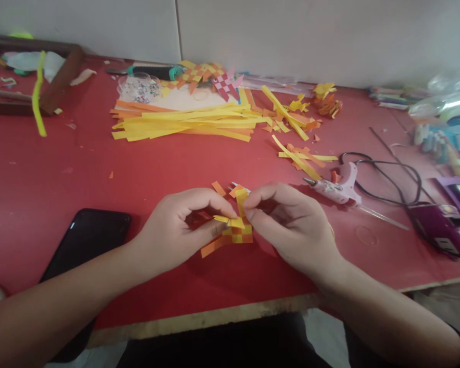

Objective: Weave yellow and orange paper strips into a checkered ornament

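Note:
Between my hands, just above the red table, is a small woven piece of yellow and orange paper strips (pixel 242 236), with loose strip ends sticking out. My left hand (pixel 191 217) pinches it from the left, thumb and forefinger closed at a yellow strip. From the right, my right hand (pixel 291 225) has its thumb and fingertips pressed together on an upright yellow strip end (pixel 241 200). Behind the weave lie a cut orange scrap (pixel 218 188) and the metal tips of a tool (pixel 235 186), mostly hidden.
A black phone (pixel 88 240) lies left of my left hand. To the right rests a pink glue gun (pixel 337 189) with its black cord (pixel 419 179). Farther back are a pile of yellow and orange strips (pixel 187 122), woven paper fish (pixel 226 84), a cutter (pixel 153 71) and a wooden tray (pixel 63 76).

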The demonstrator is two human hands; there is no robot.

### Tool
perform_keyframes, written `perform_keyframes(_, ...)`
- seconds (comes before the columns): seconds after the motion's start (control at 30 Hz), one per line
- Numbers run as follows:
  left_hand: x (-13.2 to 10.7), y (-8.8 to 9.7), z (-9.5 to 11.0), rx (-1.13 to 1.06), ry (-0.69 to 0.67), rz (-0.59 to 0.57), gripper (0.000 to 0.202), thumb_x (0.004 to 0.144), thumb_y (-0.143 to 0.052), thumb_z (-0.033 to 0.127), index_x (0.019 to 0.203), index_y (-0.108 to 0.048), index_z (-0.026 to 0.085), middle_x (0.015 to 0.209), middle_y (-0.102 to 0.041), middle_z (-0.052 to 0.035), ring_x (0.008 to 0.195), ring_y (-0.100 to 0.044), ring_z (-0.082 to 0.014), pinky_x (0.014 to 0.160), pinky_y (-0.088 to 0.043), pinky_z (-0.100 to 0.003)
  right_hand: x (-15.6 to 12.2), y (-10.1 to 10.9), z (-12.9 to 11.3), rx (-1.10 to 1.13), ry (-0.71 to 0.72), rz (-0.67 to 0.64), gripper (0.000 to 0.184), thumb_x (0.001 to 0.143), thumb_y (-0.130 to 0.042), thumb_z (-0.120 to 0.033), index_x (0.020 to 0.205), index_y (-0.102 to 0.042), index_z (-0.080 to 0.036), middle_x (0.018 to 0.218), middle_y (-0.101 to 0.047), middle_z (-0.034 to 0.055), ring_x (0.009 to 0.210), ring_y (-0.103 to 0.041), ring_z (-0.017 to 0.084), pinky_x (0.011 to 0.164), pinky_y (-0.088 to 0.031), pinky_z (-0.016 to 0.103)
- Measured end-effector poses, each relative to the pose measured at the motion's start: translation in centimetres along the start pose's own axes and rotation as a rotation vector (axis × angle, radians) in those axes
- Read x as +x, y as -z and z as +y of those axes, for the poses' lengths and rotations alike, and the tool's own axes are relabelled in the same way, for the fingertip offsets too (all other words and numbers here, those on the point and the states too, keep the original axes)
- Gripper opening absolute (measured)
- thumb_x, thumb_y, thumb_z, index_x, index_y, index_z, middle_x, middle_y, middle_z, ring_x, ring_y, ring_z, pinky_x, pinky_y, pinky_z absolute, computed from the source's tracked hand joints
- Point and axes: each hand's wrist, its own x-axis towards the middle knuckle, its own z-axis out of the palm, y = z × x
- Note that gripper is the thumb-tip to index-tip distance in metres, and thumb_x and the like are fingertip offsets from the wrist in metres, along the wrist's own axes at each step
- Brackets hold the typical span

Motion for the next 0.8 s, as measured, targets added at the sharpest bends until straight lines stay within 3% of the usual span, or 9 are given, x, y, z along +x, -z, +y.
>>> perform_keyframes(0.2,0.23,-0.08,-0.24,-0.171,0.135,0.04,0.019,0.081,-0.08,0.031,0.08,-0.065,0.019,0.082,-0.075,-0.0013,0.074,-0.073,-0.0158,0.065,-0.059,-0.022,0.0,0.32,0.53,-0.373,0.336,0.003,0.011,0.083,-0.072,-0.018,0.092,-0.072,-0.023,0.096,-0.063,0.0053,0.081,-0.065,0.017,0.072,-0.058,0.032)
perform_keyframes(0.4,0.38,0.14,-0.5,-0.201,0.219,0.085,0.026,0.084,-0.077,0.038,0.101,-0.064,0.022,0.083,-0.077,-0.0023,0.072,-0.075,-0.0168,0.06,-0.059,-0.021,0.27,0.7,0.76,-0.483,0.364,0.048,0.002,0.087,-0.072,-0.027,0.088,-0.074,-0.026,0.095,-0.061,0.005,0.084,-0.064,0.018,0.076,-0.058,0.035)
perform_keyframes(0.57,0.12,0.02,-0.21,-0.212,0.233,0.098,0.036,0.088,-0.073,0.033,0.119,-0.057,0.024,0.069,-0.07,0.0034,0.06,-0.069,-0.0132,0.056,-0.057,-0.019,0.23,0.72,0.58,-0.474,0.408,0.022,0.012,0.086,-0.068,-0.017,0.091,-0.075,-0.026,0.096,-0.06,0.0051,0.086,-0.063,0.018,0.076,-0.056,0.035)
perform_keyframes(0.7,0.01,-0.01,-0.19,-0.121,0.102,0.097,0.005,0.088,-0.068,0.023,0.091,-0.072,0.022,0.083,-0.077,-0.0005,0.069,-0.071,-0.0139,0.061,-0.058,-0.021,0.28,0.68,0.57,-0.474,0.522,0.014,0.018,0.087,-0.064,-0.011,0.089,-0.076,-0.023,0.096,-0.06,0.0067,0.09,-0.063,0.019,0.077,-0.055,0.036)
perform_keyframes(0.8,0.01,-0.05,-0.06,-0.113,0.119,0.098,0.013,0.088,-0.065,0.017,0.087,-0.077,0.022,0.088,-0.08,-0.001,0.075,-0.074,-0.0154,0.065,-0.06,-0.022,0.36,0.67,0.61,-0.512,0.591,0.029,0.018,0.088,-0.064,-0.011,0.089,-0.076,-0.024,0.096,-0.061,0.0068,0.091,-0.062,0.02,0.081,-0.053,0.04)
